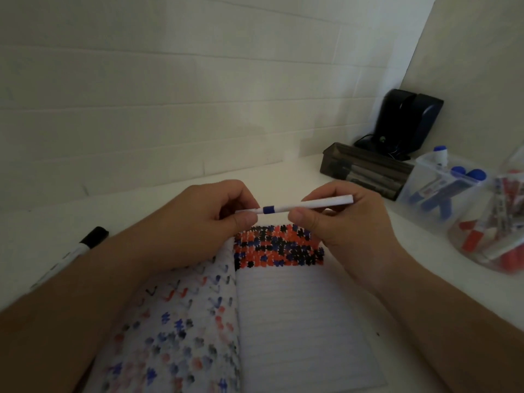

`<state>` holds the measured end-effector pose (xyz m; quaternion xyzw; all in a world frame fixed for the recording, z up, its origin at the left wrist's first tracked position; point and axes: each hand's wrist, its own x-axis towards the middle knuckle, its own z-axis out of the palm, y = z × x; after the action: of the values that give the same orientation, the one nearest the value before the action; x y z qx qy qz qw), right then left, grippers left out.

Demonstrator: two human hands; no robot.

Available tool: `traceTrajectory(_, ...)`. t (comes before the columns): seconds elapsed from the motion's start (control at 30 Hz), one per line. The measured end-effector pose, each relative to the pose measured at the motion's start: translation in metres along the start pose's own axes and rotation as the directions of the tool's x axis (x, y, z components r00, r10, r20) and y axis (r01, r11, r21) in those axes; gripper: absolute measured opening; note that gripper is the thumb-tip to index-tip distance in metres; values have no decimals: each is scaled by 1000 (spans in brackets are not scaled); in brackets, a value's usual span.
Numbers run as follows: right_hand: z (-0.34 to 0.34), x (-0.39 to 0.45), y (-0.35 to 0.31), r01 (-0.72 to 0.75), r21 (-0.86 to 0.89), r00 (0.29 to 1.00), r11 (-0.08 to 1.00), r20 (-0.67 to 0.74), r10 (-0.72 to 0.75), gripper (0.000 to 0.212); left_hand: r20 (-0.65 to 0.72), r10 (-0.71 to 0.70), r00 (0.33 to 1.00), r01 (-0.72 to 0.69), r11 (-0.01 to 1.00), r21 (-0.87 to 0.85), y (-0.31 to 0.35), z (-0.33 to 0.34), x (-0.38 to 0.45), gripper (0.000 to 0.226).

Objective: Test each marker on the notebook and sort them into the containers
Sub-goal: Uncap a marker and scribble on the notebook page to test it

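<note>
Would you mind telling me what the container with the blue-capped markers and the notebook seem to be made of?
The container looks like clear, slightly frosted plastic: the markers show through its walls. The notebook looks like matte lined paper; ink has bled through on the left page.

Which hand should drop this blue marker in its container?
Right. The right hand already grips the blue marker by its barrel, and the clear container holding blue-capped markers stands on its side.

A home or office desk corner (dimly lit): white surface (pixel 147 194) against a white panelled wall (pixel 170 95), black desktop speakers (pixel 408 123).
</note>
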<state>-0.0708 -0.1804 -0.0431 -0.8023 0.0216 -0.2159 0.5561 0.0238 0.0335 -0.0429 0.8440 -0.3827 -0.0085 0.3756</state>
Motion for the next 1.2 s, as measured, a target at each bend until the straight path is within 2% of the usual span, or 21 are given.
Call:
traceTrajectory(0.13,-3,1,2,13,44,998,999,-57,-10,39,6,8,1000,-8,1000,2,1,2,0,6)
traceTrajectory(0.23,-6,1,2,-3,152,1000,988,28,-1,29,2,1,1000,-1,1000,1,0,2,0,6)
traceTrajectory(0.33,-7,3,2,-81,322,994,943,89,55,21,-18,-7,1000,7,1000,-1,-1,1,1,3)
traceTrajectory(0.53,-7,3,0,-138,359,990,923,76,118,10,-24,-15,1000,14,999,-29,-2,-3,2,5)
traceTrajectory(0.63,-6,3,0,-164,344,986,925,72,148,17,-9,-20,1000,20,999,-41,-1,-1,2,5)
traceTrajectory(0.97,-3,3,1,-164,296,986,941,76,148,15,-8,-23,1000,23,999,-47,-2,-1,2,5)
traceTrajectory(1.1,-3,2,5,-140,261,984,955,144,105,13,-8,-11,1000,11,1000,-23,-2,-1,2,6)
traceTrajectory(1.17,-3,0,7,-71,169,986,983,162,44,11,-8,-2,1000,2,1000,10,-1,-1,1,6)
traceTrajectory(1.2,-4,-1,9,-10,70,988,997,154,-1,10,4,-6,1000,6,999,33,-1,-1,1,6)
